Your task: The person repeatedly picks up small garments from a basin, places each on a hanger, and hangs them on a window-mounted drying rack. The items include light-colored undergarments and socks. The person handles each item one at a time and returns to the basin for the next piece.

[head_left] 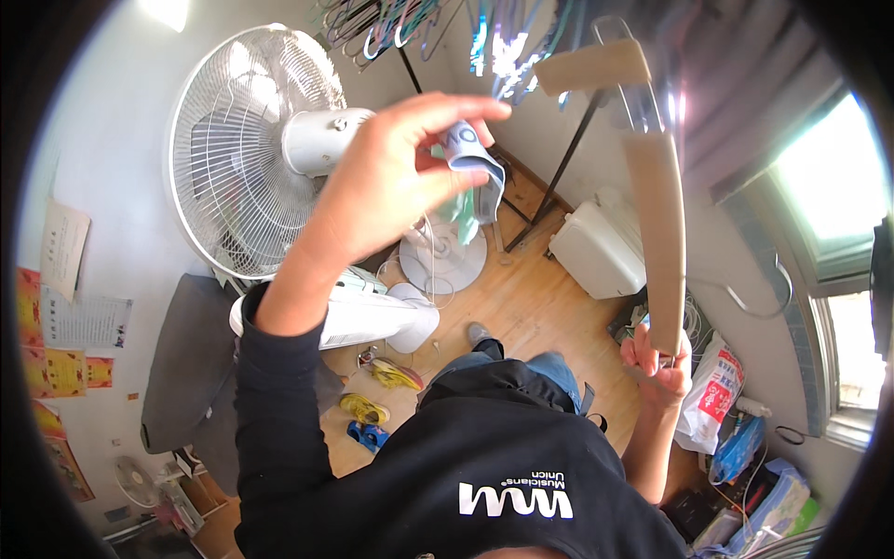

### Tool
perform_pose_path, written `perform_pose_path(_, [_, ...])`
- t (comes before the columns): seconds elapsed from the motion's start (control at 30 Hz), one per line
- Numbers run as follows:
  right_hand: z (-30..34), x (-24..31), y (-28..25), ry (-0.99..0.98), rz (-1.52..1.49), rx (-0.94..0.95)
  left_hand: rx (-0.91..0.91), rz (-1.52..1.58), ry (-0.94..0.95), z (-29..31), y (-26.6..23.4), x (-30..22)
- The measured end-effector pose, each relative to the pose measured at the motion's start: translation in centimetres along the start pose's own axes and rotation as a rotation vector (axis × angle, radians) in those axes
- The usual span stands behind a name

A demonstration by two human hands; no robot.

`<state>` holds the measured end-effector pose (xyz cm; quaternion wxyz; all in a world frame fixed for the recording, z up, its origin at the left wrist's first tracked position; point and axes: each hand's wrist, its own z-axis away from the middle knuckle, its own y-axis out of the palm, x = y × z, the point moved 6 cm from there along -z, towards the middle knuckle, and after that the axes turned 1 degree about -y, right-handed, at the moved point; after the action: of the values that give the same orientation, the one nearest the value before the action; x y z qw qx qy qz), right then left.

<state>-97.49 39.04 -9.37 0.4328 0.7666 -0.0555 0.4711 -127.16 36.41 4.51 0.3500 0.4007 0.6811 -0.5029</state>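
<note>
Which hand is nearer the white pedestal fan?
Left. The left hand, pinching a folded cloth, is raised beside the fan; the right hand grips a wooden hanger far off.

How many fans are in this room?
2 that I can see: a big white standing fan just past the raised left hand, and a small fan on the floor at lower left. Clutter may hide others.

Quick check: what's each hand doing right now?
Left hand: closed, pinching a small grey cloth item.
Right hand: closed on a wooden hanger.
</note>
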Motion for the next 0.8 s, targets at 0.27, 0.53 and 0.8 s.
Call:
perform_pose_path(0.27, [8.8, 4.1, -4.5, -0.1, 0.0, -0.118, 0.141, -0.029, 0.369, -5.6, 7.7, -9.7])
perform_pose_path(0.53, [19.5, 10.4, -10.8, -0.149, 0.106, -0.213, 0.552, 0.148, 0.329, -6.7, 25.3, -13.7])
perform_pose_path(0.8, [36.4, 21.3, -17.8, -0.407, 0.558, -0.7, 0.637, 0.319, 0.285, -2.5, 40.7, -17.3])
